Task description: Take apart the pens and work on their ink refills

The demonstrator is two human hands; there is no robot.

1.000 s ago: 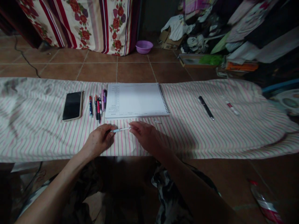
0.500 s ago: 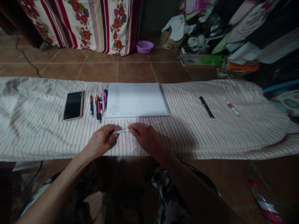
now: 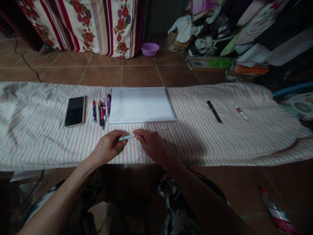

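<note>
A slim light-blue and white pen (image 3: 125, 137) lies level between my two hands, just in front of the notebook. My left hand (image 3: 109, 145) is closed round its left part. With thumb and fingertips my right hand (image 3: 151, 142) pinches the pen's right end, which is mostly hidden. Beyond them an open spiral notebook (image 3: 146, 104) shows a white page with a printed left column. Close to its near edge is a small whitish piece (image 3: 164, 128), too small to name. Several pens (image 3: 102, 112) lie side by side left of the notebook.
A smartphone (image 3: 75, 111) lies at the left on the striped cloth (image 3: 190, 143). To the right are a black pen (image 3: 214, 112) and a white tube with a red band (image 3: 241, 112). A purple basin (image 3: 150, 49) and a bottle (image 3: 277, 212) are on the tiled floor.
The left hand's grip on the pen has shifted slightly, with its fingers now a little further along it. The whole view has moved slightly; other things lie as before.
</note>
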